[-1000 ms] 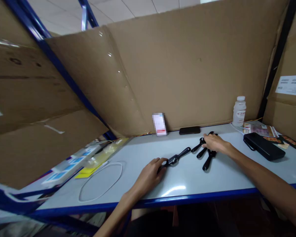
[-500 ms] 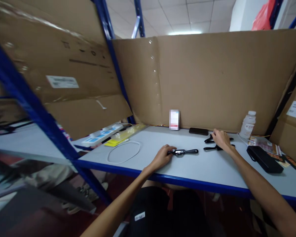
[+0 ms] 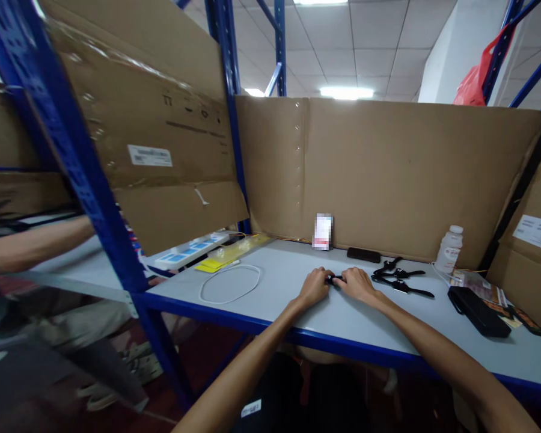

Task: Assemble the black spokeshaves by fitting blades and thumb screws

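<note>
Near the middle of the table, my left hand [image 3: 314, 287] and my right hand [image 3: 357, 285] are close together, fingers closed on a black spokeshave [image 3: 336, 280]. Only a short dark piece of it shows between my fingers; the rest is covered. Just right of my right hand lie several similar black two-handled spokeshaves [image 3: 401, 285], partly crossing each other. A dark flat case [image 3: 363, 255] lies behind them, and a phone [image 3: 323, 232] with a lit, blurred screen stands against the cardboard.
A white cable loop [image 3: 229, 302], yellow packaging [image 3: 225, 258] and a power strip [image 3: 184, 251] lie left. A bottle [image 3: 449, 249] and black case [image 3: 478, 311] are right. Cardboard panels [image 3: 388, 180] and a blue post [image 3: 94, 198] bound the table [image 3: 270, 300]. Another person's arm [image 3: 40, 243] shows left.
My right hand has moved left from the group of black spokeshaves to the one at my left hand. Both hands now close around it. The camera view has tilted up.
</note>
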{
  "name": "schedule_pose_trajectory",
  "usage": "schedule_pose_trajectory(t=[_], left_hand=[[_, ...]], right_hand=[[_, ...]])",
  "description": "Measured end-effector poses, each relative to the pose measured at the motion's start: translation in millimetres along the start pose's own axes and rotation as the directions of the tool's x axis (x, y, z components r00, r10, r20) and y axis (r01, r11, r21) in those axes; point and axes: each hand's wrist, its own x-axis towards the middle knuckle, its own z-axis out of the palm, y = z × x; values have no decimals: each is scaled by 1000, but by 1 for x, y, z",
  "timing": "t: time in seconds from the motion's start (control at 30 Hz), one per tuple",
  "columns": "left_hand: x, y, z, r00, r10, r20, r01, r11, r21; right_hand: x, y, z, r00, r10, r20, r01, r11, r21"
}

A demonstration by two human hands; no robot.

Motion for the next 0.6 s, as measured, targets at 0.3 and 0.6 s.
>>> schedule_pose_trajectory(t=[0.3, 0.6], left_hand=[[-3, 5, -1, 998, -67, -18, 67, 997, 29], [-2, 8, 1, 999, -38, 1, 38, 999, 26]], right_hand=[[3, -19, 10, 992, 123, 11, -122, 990, -71], [0, -10, 13, 988, 141, -67, -147, 985, -93]])
